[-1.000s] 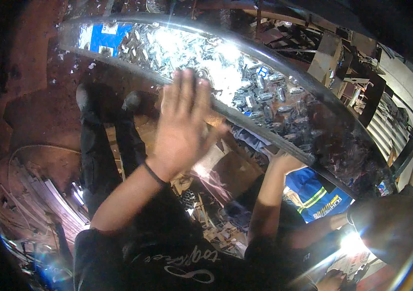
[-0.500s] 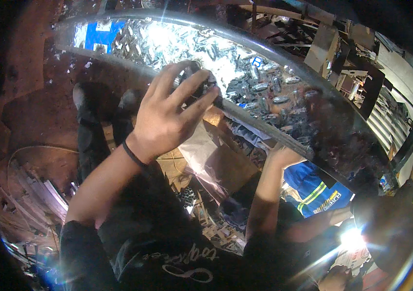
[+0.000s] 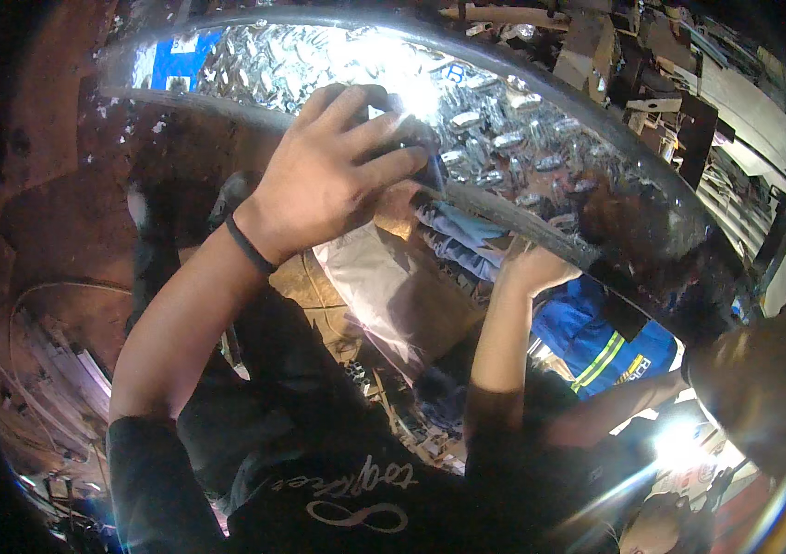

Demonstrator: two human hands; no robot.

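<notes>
A long, dark-rimmed tray-like surface [image 3: 541, 237] curves across the upper view, covered with many small shiny silvery pieces [image 3: 504, 143]. My left hand [image 3: 342, 162], with a dark band at the wrist, lies over its near rim. The left fingers are bent round a dark glossy object [image 3: 428, 166], mostly hidden by them, whose kind I cannot make out. Farther right, my right hand [image 3: 536, 268] reaches up to the underside of the same near rim. Its fingers are hidden there, so their grip does not show.
A blue garment with reflective yellow stripes [image 3: 601, 346] lies beyond my right forearm. At lower right is another person with a bright lamp [image 3: 679, 443]. A large pale sack-like thing [image 3: 393, 295] is below the rim. Scrap strips [image 3: 65, 360] lie at left; stacked panels [image 3: 735, 120] stand at upper right.
My left hand has moved slightly up and to the right along the rim, fingers still bent. A blue-marked spot among the silvery pieces appears farther up and left. My right hand stays at the rim.
</notes>
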